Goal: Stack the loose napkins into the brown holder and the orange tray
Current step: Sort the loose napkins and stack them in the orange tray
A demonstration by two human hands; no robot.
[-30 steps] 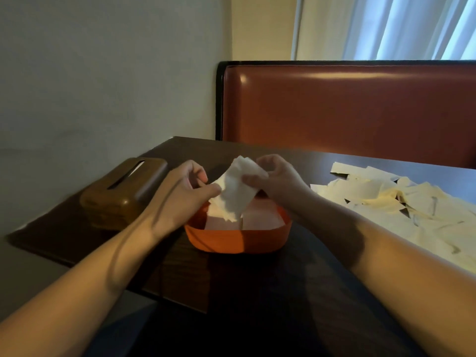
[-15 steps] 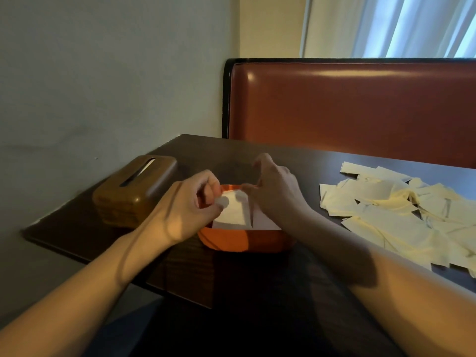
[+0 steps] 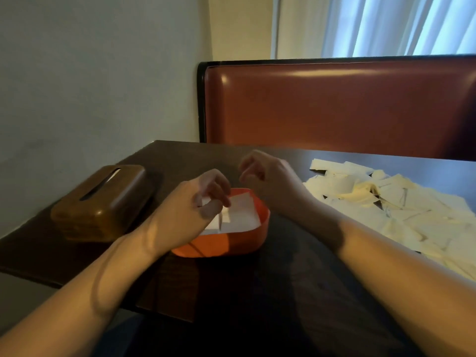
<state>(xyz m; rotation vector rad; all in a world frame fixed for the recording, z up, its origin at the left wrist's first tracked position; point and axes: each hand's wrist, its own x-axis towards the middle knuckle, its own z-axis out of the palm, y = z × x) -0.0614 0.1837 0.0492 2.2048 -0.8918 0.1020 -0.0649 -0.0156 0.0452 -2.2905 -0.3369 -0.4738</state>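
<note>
A napkin (image 3: 239, 211) is pinched in the orange tray (image 3: 231, 244) by the left hand (image 3: 190, 212); right hand (image 3: 268, 176) fingers are loosely curled (empty). Careless release risks skewing the stack.

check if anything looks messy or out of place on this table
The loose napkins lie in an overlapping heap on the table's right side. In the orange tray, the top napkin sits askew.

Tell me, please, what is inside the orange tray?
White napkins lie in the orange tray; the left hand covers their left part, and the tray floor is hidden.
</note>
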